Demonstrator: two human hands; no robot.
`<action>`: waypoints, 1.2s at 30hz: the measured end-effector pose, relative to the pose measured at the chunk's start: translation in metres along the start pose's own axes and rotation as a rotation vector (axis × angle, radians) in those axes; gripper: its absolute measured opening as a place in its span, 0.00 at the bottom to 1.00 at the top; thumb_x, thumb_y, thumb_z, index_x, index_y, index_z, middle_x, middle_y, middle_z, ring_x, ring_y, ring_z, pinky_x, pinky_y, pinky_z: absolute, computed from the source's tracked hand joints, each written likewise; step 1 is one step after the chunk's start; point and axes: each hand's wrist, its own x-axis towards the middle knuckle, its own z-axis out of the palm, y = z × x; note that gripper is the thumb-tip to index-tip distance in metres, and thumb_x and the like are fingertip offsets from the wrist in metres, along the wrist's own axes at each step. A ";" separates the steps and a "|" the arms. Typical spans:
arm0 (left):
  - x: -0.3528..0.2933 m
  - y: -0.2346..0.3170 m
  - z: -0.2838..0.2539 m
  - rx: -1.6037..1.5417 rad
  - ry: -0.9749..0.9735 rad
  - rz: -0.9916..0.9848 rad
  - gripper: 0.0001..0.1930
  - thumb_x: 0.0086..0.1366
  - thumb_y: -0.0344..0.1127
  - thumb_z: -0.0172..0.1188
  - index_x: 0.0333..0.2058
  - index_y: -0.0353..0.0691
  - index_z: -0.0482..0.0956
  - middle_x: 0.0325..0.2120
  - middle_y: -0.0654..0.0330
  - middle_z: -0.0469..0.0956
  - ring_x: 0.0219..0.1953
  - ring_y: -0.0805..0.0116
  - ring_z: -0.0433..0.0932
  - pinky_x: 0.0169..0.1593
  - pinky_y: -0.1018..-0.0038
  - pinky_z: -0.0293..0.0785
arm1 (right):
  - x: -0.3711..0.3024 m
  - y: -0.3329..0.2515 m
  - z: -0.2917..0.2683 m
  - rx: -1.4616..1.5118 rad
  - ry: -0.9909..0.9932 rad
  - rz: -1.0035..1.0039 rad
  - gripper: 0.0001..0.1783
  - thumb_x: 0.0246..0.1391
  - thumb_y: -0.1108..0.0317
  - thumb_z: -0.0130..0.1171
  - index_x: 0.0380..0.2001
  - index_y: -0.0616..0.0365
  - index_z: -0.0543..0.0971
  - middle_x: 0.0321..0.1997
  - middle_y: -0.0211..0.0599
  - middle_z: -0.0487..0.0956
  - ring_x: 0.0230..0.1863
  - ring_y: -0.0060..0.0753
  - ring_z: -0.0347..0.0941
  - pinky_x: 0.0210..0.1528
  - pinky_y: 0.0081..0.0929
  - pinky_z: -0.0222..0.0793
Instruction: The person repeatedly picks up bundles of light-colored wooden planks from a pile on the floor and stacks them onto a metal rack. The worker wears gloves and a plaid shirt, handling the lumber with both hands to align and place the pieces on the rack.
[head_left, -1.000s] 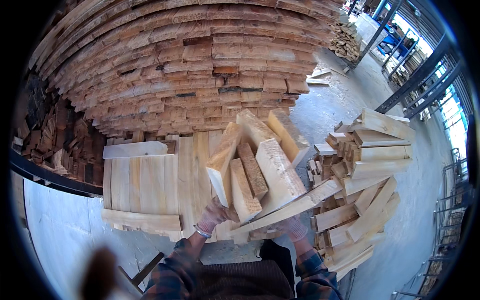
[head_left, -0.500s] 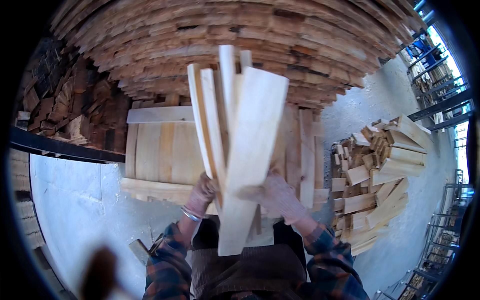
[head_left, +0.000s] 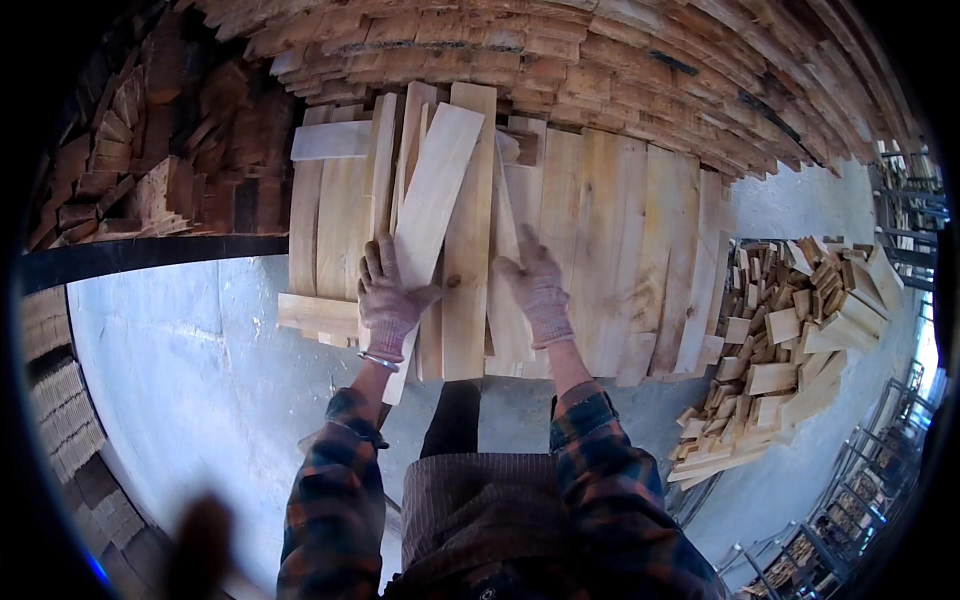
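Observation:
My left hand point(head_left: 388, 298), in a pale knitted glove with a bracelet at the wrist, lies with fingers spread on loose boards. Its thumb touches a pale slanted board point(head_left: 437, 170). Beside that board is a longer knotted board point(head_left: 466, 235), partly covered by it. My right hand point(head_left: 538, 290), gloved too, rests thumb and fingers apart at the edge of a thin tilted board point(head_left: 508, 215). Several narrow strips point(head_left: 382, 160) lie left of the slanted board. All these sit on a layer of side-by-side planks point(head_left: 620, 250).
A tall stack of rough brown boards point(head_left: 560, 60) rises behind the planks. At far left, dark offcuts point(head_left: 150, 190) lie behind a black rail point(head_left: 160, 258). A heap of pale wood pieces point(head_left: 790, 340) stands on the concrete floor point(head_left: 180, 370) to the right.
The bundle of boards held up between my hands has come down onto the planks and spread out. Both hands have loosened and lie on the boards, farther apart.

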 end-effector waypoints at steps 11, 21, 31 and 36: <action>-0.003 0.001 0.012 0.006 0.318 0.032 0.51 0.44 0.45 0.71 0.64 0.36 0.53 0.55 0.43 0.66 0.56 0.43 0.67 0.57 0.58 0.67 | 0.016 -0.003 -0.042 0.413 -0.307 0.371 0.22 0.44 0.62 0.60 0.42 0.65 0.77 0.37 0.43 0.80 0.39 0.35 0.75 0.44 0.31 0.69; -0.002 -0.053 0.067 -0.171 0.361 -0.070 0.42 0.53 0.44 0.67 0.63 0.37 0.58 0.55 0.43 0.68 0.53 0.46 0.72 0.54 0.61 0.71 | -0.118 0.213 -0.250 0.657 0.218 0.362 0.27 0.52 0.72 0.53 0.58 0.61 0.71 0.47 0.33 0.79 0.44 0.17 0.70 0.48 0.19 0.67; 0.012 -0.018 0.056 0.121 0.354 0.126 0.41 0.63 0.50 0.57 0.67 0.41 0.46 0.65 0.45 0.55 0.63 0.45 0.59 0.63 0.62 0.61 | -0.046 0.394 -0.308 0.669 0.544 0.583 0.27 0.51 0.71 0.60 0.56 0.61 0.73 0.47 0.32 0.79 0.41 0.19 0.73 0.45 0.16 0.68; 0.004 -0.028 0.060 0.112 0.391 0.167 0.40 0.64 0.52 0.56 0.67 0.46 0.47 0.63 0.44 0.59 0.61 0.44 0.63 0.61 0.60 0.64 | -0.027 0.367 -0.316 0.684 0.515 0.541 0.23 0.52 0.70 0.61 0.54 0.60 0.76 0.45 0.33 0.80 0.39 0.18 0.73 0.44 0.16 0.69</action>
